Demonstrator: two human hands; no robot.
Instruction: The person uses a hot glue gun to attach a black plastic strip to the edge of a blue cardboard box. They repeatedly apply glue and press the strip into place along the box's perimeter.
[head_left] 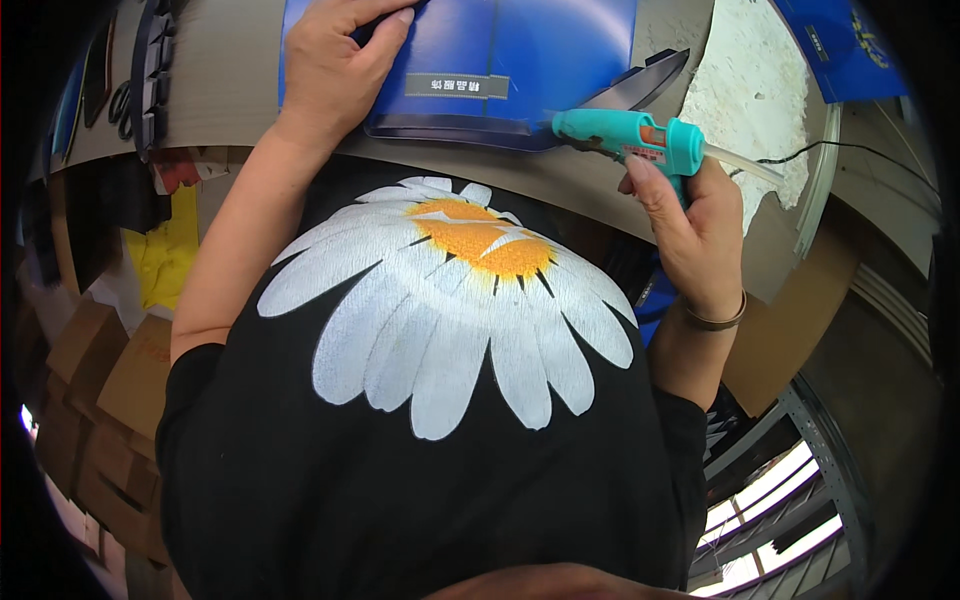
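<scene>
A glossy blue sheet [450, 50] with a grey printed label lies on the table before me. My left hand [345, 60] rests on its left part, thumb held away from the fingers; the upper picture edge cuts off some fingertips. A dark strip [450, 130] runs along the sheet's near edge. My right hand [690, 220] grips a teal hot glue gun [620, 130], a pale glue stick poking out of its back. The gun's nozzle points left, close to the right end of the dark strip. Beyond the gun lies a dark curved strip [650, 80].
A crusted white sheet [745, 90] and a black cord [800, 152] lie to the right, near another blue sheet [825, 45]. At left are dark strips [150, 85] and scissors [121, 108]. Cardboard boxes [135, 375] stand lower left; a metal frame [825, 450] is lower right.
</scene>
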